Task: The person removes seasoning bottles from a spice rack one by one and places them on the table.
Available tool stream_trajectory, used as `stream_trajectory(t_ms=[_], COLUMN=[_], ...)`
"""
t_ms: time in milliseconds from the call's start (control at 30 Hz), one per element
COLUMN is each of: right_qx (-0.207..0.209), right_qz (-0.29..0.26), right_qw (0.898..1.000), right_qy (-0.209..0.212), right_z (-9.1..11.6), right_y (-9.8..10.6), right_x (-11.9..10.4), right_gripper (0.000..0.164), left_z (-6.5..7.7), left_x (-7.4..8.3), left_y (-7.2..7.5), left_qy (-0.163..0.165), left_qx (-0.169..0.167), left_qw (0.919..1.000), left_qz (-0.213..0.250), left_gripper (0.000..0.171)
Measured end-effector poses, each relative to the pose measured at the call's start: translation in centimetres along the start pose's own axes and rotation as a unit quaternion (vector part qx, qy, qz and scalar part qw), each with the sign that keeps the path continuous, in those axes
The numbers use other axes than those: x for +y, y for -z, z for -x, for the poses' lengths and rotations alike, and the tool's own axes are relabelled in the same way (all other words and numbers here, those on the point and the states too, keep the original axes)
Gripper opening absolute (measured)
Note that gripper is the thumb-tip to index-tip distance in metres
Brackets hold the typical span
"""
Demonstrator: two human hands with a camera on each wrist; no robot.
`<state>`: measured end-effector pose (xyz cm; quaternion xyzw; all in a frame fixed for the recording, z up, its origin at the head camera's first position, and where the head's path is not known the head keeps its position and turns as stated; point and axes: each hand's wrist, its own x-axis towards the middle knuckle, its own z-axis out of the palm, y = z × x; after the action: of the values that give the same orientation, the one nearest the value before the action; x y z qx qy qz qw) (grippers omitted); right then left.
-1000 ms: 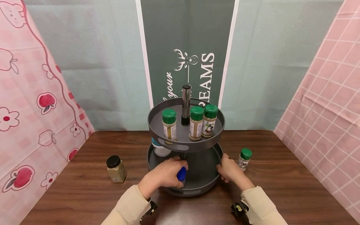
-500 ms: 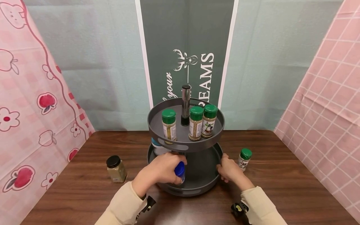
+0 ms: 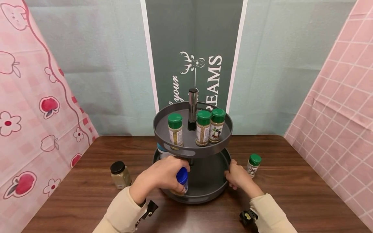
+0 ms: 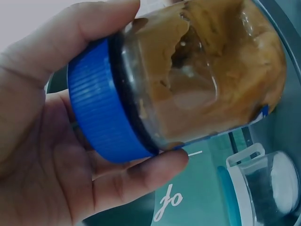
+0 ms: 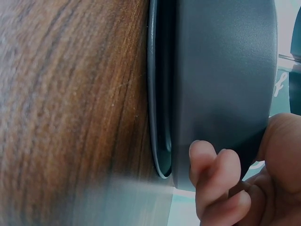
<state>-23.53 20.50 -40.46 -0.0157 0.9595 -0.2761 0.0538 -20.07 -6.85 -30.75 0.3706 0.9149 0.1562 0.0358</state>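
My left hand grips a jar of brown spread by its blue lid, thumb on one side and fingers on the other. The jar is held tilted over the front left of the lower tray of a dark grey two-tier stand, its bottom partly hidden by the hand. At the right side of that tray, my right hand holds the rim, thumb inside and fingertips against the outer wall. A clear jar with a teal-and-white lid stands on the lower tray, behind my left hand.
On the upper tray, around a metal post, stand three green-capped spice bottles. A black-lidded jar is on the wooden table at left, another green-capped bottle at right, beside my right hand.
My left hand has moved left and slightly up with the blue-lidded jar, which now tilts. It covers more of the clear jar behind it. My right hand stays on the tray rim.
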Motion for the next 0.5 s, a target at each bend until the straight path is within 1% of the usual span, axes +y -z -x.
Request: stream_trajectory(t_ms=[167, 333, 500], right_qx=[0.0, 0.002, -0.002], right_qz=[0.0, -0.001, 0.0], right_qw=[1.0, 1.0, 1.0], right_qy=[0.001, 0.004, 0.003], right_z=[0.0, 0.0, 0.1], right_y=[0.0, 0.0, 0.0], right_x=[0.0, 0.0, -0.1], right_gripper=[0.056, 0.057, 0.06], left_z=[0.3, 0.5, 1.3], left_x=[-0.1, -0.4, -0.7], left_y=[0.2, 0.3, 0.5], left_qy=[0.002, 0.0, 0.007], left_qx=[-0.003, 0.001, 0.006], left_qw=[1.0, 1.0, 0.9999], left_qz=[0.006, 0.007, 0.006], left_gripper=[0.045, 0.044, 0.046])
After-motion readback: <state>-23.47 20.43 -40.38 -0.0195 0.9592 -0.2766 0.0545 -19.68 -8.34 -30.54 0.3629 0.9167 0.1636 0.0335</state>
